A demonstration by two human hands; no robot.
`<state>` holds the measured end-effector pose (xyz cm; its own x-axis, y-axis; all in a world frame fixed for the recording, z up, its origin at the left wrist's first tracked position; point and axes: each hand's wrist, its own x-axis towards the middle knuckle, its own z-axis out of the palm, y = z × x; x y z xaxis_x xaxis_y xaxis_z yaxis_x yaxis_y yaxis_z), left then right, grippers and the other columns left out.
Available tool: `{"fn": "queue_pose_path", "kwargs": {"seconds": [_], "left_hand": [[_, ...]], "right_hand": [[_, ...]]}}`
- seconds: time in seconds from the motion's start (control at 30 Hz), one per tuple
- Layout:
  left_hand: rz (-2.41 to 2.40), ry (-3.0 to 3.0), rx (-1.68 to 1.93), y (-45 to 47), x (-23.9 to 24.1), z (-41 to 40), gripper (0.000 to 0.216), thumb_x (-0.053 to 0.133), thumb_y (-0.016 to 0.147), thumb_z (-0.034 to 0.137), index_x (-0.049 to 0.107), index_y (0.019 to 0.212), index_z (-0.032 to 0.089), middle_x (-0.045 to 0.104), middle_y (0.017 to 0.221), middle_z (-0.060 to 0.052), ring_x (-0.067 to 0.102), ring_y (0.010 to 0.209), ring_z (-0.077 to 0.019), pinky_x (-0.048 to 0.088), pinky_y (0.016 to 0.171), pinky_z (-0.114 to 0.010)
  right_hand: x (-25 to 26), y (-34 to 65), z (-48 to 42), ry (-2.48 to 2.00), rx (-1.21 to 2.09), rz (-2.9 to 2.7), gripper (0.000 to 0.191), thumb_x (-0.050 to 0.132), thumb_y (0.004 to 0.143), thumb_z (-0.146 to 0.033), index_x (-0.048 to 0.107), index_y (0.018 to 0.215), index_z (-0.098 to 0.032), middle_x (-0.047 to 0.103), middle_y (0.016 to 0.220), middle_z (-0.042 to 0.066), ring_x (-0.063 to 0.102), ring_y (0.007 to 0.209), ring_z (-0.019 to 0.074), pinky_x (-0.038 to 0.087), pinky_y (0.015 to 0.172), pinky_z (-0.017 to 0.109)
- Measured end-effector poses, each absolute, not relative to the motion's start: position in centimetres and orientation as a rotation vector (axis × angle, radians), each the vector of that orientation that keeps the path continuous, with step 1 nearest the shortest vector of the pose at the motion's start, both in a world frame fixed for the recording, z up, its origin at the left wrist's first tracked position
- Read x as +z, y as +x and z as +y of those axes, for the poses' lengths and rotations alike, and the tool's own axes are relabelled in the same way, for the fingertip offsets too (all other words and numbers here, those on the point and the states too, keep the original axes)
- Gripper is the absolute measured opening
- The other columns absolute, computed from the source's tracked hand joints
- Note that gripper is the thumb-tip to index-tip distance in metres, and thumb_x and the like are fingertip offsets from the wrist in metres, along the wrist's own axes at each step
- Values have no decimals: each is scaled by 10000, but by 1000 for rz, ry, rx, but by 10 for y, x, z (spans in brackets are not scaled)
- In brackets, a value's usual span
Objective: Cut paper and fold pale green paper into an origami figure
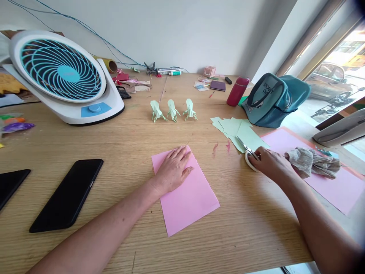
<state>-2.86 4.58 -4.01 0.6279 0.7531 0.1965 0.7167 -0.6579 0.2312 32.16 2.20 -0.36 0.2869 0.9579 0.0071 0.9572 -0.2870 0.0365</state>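
My left hand (176, 169) lies flat with fingers stretched out on a pink sheet of paper (194, 205) in the middle of the table. Farther right, my right hand (270, 161) grips a pair of scissors (248, 151) by the white handle, part of which my fingers cover. The scissors' metal blades point away to the left, over pale green paper pieces (229, 127). Behind the pink sheet, three folded green paper figures (172, 109) stand in a row.
A white fan (94, 110) stands at the back left, with a black phone (68, 194) nearer me. To the right are a red bottle (238, 91), a teal bag (268, 102), larger pink paper (330, 192) and a crumpled grey cloth (302, 161). Small items line the wall.
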Motion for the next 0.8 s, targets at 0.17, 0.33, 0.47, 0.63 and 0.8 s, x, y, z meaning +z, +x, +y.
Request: {"fn": "queue_pose_path", "kwargs": {"seconds": [0.17, 0.33, 0.47, 0.63, 0.8], "left_hand": [[1237, 2698, 421, -29, -39, 45, 551, 368, 1003, 439, 403, 1461, 134, 324, 1584, -148, 264, 1482, -283, 258, 1198, -471], [1231, 2654, 506, -28, -37, 43, 513, 401, 1001, 403, 449, 1424, 116, 375, 1558, -149, 302, 1466, -284, 270, 1198, -476], [1225, 2558, 808, -29, -32, 41, 364, 438, 984, 260, 554, 1311, 151, 538, 1438, -104, 428, 1389, -246, 342, 1165, -449], [1205, 2449, 1143, -37, -25, 45, 258, 450, 950, 153, 645, 1112, 199, 684, 1210, -50, 583, 1189, -201, 448, 1049, -411], [1398, 2402, 1174, -50, -23, 56, 238, 479, 921, 143, 656, 1076, 179, 709, 1103, -51, 610, 1052, -218, 465, 960, -401]], "right_hand": [[-6, 326, 20, 2500, 136, 1812, 436, 398, 889, -555, 614, 830, -181, 687, 886, 170, 648, 798, 327, 415, 619, 380], [-2, 329, 13, 2485, 116, 1751, 461, 387, 910, -569, 638, 885, -182, 686, 974, 198, 646, 887, 395, 437, 648, 430], [10, 312, 3, 2578, 242, 1850, 485, 364, 942, -568, 633, 1074, -187, 656, 1106, 214, 634, 970, 433, 447, 641, 462], [15, 244, -23, 2121, -259, 2789, 320, 505, 945, -423, 580, 1188, -228, 649, 1122, 123, 659, 961, 272, 524, 813, 420], [10, 178, -49, 1177, -592, 3008, 757, 713, 813, -344, 375, 1482, -241, 365, 1547, 159, 334, 1427, 348, 397, 1092, 528]]}}
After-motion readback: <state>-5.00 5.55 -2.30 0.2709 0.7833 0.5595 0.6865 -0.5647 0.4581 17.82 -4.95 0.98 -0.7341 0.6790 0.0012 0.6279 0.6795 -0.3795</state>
